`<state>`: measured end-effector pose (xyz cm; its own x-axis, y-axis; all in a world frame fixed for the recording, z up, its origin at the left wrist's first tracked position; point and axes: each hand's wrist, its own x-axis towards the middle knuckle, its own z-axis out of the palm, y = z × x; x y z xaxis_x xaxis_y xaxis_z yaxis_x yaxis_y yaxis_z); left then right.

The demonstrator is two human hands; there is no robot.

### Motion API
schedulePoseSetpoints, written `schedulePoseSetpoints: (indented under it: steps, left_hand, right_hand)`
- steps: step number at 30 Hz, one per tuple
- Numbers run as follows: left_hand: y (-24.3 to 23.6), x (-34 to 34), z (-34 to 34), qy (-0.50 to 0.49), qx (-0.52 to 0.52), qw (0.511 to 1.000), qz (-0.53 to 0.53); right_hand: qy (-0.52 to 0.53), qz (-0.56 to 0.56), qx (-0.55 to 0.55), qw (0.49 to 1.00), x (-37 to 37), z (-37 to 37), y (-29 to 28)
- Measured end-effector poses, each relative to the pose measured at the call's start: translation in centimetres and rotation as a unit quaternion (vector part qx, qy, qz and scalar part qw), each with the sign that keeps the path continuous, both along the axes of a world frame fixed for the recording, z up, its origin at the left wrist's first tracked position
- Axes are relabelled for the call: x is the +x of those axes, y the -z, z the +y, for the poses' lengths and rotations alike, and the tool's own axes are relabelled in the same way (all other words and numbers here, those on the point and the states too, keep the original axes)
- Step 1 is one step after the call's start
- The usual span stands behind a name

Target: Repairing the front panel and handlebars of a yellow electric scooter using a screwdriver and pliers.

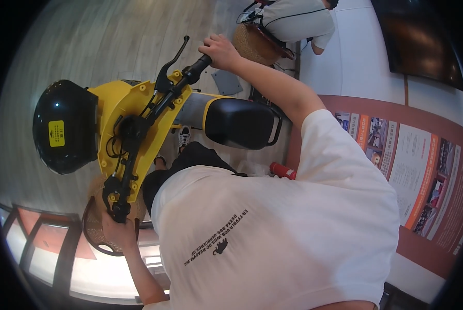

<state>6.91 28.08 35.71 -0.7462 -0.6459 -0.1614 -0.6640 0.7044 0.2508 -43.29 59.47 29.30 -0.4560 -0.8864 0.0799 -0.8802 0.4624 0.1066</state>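
A yellow scooter stands beside me, its front panel (pixel 159 132) holding exposed black handlebars (pixel 136 129) with cables. My right hand (pixel 218 51) is wrapped round the upper grip, below a brake lever (pixel 177 54). My left hand (pixel 118 230) grips the lower end of the bar, its fingertips partly hidden. A glossy black front box (pixel 63 124) with a yellow label sits at the scooter's left, and a black seat (pixel 236 123) extends to the right, behind the bars.
Another person (pixel 296 20) sits at the top beside a wicker chair (pixel 249 44). A grey panel (pixel 226 82) lies on the floor. A red cylinder (pixel 280 170) is near the wall, under a screen (pixel 420 41) and poster board (pixel 412 170). Another wicker chair (pixel 94 217) is below the scooter.
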Motion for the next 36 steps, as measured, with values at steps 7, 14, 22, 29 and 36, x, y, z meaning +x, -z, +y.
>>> schedulePoseSetpoints:
  steps: [7,14,22,29,36]
  left_hand:
    - [-0.8,0.1,-0.3,0.025,-0.01,0.999,0.022]
    - [-2.2,-1.2,-2.7,0.056,-0.022,0.998,0.029]
    - [-1.8,-1.3,-3.2,0.032,-0.005,0.999,-0.035]
    - [-0.5,-1.4,-4.2,0.04,-0.005,0.997,-0.062]
    - [-0.8,-2.2,-3.7,0.049,-0.019,0.998,-0.036]
  right_hand:
    - [0.06,-0.003,-0.039,0.997,0.7,0.3,0.9]
    - [0.125,-0.028,-0.029,0.991,2.9,2.0,2.1]
    - [0.088,-0.027,-0.061,0.994,2.7,2.0,2.3]
    - [0.045,-0.021,-0.079,0.996,2.5,1.9,1.9]
    - [0.032,-0.033,-0.098,0.994,2.4,2.3,2.1]
